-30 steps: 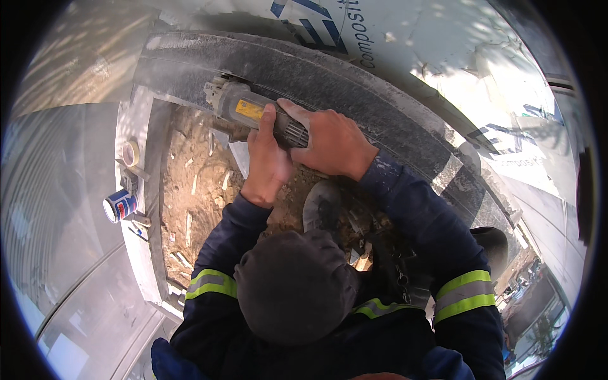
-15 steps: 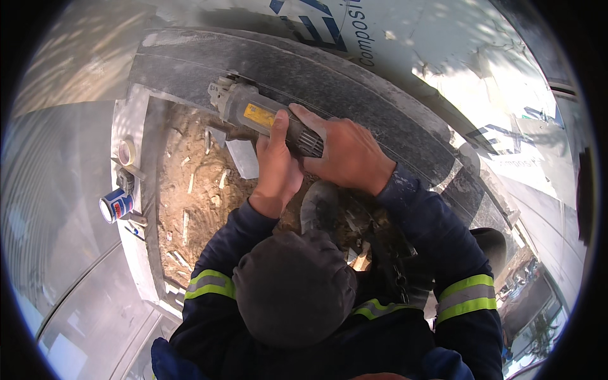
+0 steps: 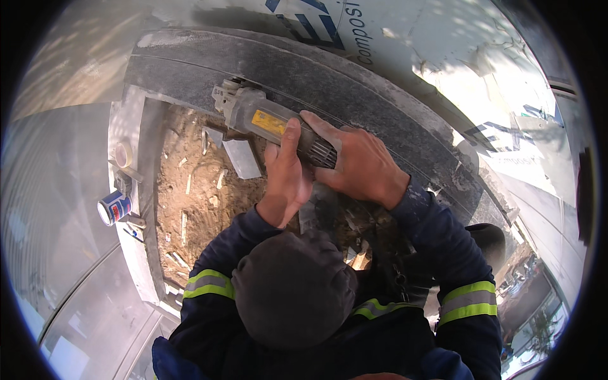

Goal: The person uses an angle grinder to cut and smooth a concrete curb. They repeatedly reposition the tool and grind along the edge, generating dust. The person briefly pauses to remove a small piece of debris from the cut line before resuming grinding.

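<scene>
One left hand (image 3: 286, 180), one right hand (image 3: 366, 163); fingers wrapped round a grey power tool (image 3: 269, 122), over dark stone's (image 3: 361, 104) near edge

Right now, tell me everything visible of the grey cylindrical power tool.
The grey cylindrical power tool looks dusty, with a yellow rectangular label, a pale metal-looking head and a dark slotted rear end. It slants, head toward upper left, overlapping the curved dark stone-like slab in view. The left hand grips its near side, thumb by the label; the right hand wraps the rear. Contact with the slab is unclear.
</scene>
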`<move>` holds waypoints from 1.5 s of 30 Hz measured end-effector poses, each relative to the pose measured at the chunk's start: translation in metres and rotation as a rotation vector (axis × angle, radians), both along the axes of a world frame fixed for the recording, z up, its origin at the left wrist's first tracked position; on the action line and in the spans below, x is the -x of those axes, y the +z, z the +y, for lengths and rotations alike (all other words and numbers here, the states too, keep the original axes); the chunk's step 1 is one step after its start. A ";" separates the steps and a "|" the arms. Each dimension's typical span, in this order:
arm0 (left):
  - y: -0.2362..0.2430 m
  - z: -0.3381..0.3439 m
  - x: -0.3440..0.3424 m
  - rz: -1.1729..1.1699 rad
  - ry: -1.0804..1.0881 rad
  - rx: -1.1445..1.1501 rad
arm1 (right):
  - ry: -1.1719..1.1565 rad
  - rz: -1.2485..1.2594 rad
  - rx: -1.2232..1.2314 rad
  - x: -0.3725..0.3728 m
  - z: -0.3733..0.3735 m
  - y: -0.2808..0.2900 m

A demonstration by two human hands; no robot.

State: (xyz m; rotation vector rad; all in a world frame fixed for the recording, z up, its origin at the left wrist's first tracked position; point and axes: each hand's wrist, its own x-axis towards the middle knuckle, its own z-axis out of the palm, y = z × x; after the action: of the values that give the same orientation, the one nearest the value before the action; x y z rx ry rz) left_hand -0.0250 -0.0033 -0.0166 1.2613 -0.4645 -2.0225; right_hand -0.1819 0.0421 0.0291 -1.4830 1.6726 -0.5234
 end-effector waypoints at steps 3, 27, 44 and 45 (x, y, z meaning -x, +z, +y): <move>-0.005 -0.012 -0.006 0.078 0.005 0.017 | -0.001 -0.017 0.011 -0.002 -0.008 -0.005; -0.024 -0.034 -0.049 -1.091 -0.520 1.880 | -0.008 -0.042 0.087 -0.001 -0.006 -0.003; -0.020 -0.048 -0.026 -1.057 -0.525 1.982 | -0.023 -0.019 0.045 0.000 -0.001 0.004; -0.019 -0.046 -0.024 -1.050 -0.528 1.981 | -0.024 -0.011 0.048 0.001 0.001 0.006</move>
State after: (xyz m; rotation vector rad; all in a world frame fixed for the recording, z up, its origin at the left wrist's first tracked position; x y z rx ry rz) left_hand -0.0011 -0.0488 -0.0352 0.5650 -2.4942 -0.1256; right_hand -0.1826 0.0433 0.0350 -1.4931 1.6825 -0.5873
